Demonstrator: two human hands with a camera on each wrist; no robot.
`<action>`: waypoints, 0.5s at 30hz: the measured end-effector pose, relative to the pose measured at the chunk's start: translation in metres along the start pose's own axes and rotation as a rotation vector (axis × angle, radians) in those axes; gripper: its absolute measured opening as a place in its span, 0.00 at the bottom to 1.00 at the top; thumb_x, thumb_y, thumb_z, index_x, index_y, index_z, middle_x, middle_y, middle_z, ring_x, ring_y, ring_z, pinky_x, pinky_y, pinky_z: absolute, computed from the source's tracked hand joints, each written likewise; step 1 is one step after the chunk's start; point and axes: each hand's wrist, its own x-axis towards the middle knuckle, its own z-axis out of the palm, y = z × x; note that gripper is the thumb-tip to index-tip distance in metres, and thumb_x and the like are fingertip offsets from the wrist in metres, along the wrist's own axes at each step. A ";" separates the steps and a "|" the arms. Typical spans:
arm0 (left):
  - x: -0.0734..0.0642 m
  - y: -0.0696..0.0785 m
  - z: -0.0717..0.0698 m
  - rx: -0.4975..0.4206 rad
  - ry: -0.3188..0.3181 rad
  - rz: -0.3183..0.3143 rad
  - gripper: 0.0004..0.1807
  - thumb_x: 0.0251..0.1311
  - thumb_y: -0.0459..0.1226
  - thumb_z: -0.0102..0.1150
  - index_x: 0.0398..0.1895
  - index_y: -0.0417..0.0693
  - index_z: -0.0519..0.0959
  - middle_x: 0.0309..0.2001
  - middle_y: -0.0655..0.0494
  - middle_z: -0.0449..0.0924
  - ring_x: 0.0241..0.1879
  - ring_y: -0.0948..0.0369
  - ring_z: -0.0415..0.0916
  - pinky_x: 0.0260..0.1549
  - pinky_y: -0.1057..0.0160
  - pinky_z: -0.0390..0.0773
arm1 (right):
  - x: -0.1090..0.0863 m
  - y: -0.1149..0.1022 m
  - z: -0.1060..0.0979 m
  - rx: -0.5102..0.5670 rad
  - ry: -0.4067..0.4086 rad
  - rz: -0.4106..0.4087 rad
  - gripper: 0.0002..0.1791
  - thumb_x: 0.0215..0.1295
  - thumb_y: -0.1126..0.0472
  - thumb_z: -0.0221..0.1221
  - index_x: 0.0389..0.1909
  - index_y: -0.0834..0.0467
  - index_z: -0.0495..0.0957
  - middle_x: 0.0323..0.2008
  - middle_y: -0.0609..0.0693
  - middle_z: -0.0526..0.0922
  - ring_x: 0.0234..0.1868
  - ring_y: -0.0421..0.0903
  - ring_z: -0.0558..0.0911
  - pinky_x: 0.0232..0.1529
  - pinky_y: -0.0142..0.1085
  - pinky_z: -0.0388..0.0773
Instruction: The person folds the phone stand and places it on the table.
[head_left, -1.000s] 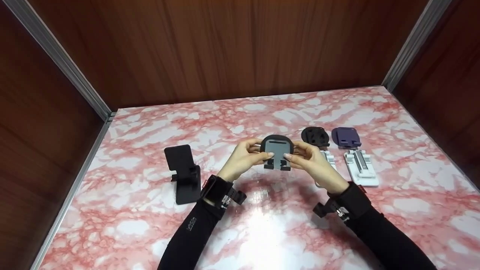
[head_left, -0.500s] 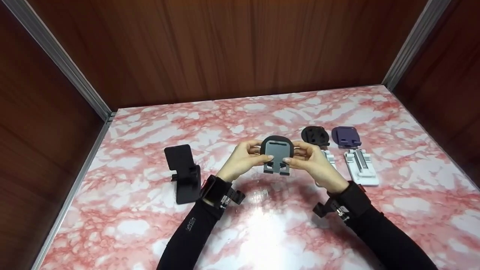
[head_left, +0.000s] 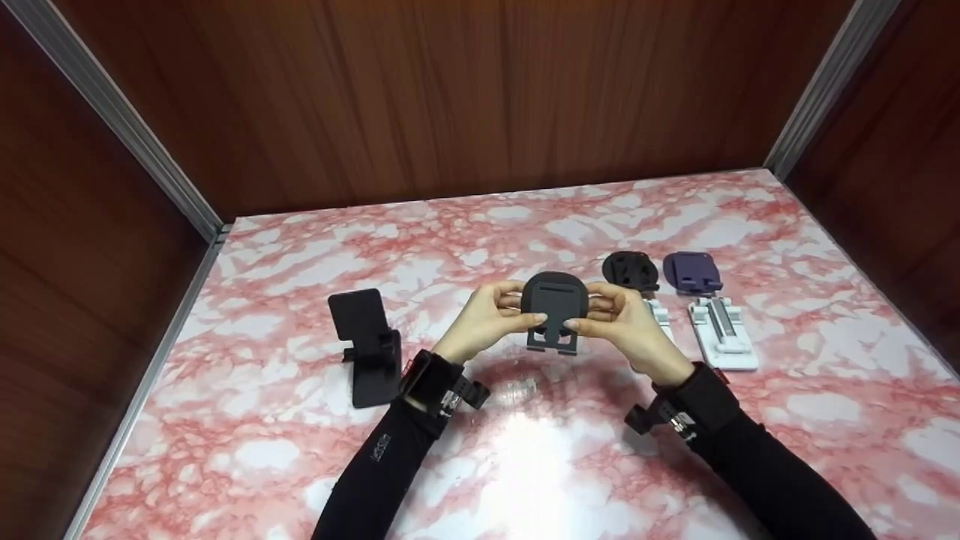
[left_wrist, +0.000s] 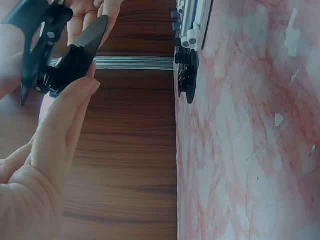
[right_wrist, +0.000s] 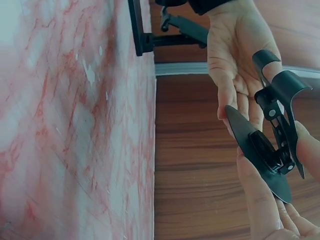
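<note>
In the head view, a dark grey folding phone stand (head_left: pixel 555 300) with a round base is held above the table between two hands. My left hand (head_left: pixel 484 324) grips its left side, thumb on the front plate and fingers behind. The right hand (head_left: pixel 636 330) pinches the opposite side in the same way. From the side, in the right wrist view, the stand's round base (right_wrist: pixel 250 145) and its hooked plate (right_wrist: pixel 285 95) stand apart, joined by a short hinged arm (right_wrist: pixel 275 122). The left wrist view shows the left thumb (left_wrist: pixel 82 92) touching the base's edge.
A black unfolded phone stand (head_left: pixel 366 345) stands at the left on the marbled table (head_left: pixel 262 450). On the right are a black round stand (head_left: pixel 628 271), a purple one (head_left: pixel 694 271) and a white one (head_left: pixel 726 337). Another white stand (head_left: pixel 661 315) is partly hidden behind the right hand.
The held stand's front plate has tilted: it looked light grey and now looks dark, and its lower hooks sit a little lower. Both hands stay nearly in place.
</note>
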 end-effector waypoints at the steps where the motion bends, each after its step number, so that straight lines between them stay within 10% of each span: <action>1: 0.000 0.000 0.000 0.003 -0.004 0.006 0.22 0.55 0.28 0.67 0.54 0.30 0.76 0.41 0.42 0.83 0.41 0.54 0.82 0.43 0.58 0.83 | 0.000 0.000 0.000 -0.003 -0.002 -0.003 0.26 0.57 0.75 0.64 0.57 0.73 0.70 0.43 0.59 0.84 0.43 0.51 0.84 0.48 0.42 0.81; 15: 0.000 -0.003 0.001 0.027 -0.004 0.032 0.23 0.56 0.26 0.65 0.56 0.28 0.74 0.41 0.39 0.83 0.40 0.55 0.83 0.43 0.59 0.83 | 0.002 0.003 0.002 -0.052 0.029 -0.008 0.26 0.55 0.76 0.65 0.56 0.72 0.71 0.40 0.59 0.85 0.40 0.51 0.85 0.44 0.41 0.82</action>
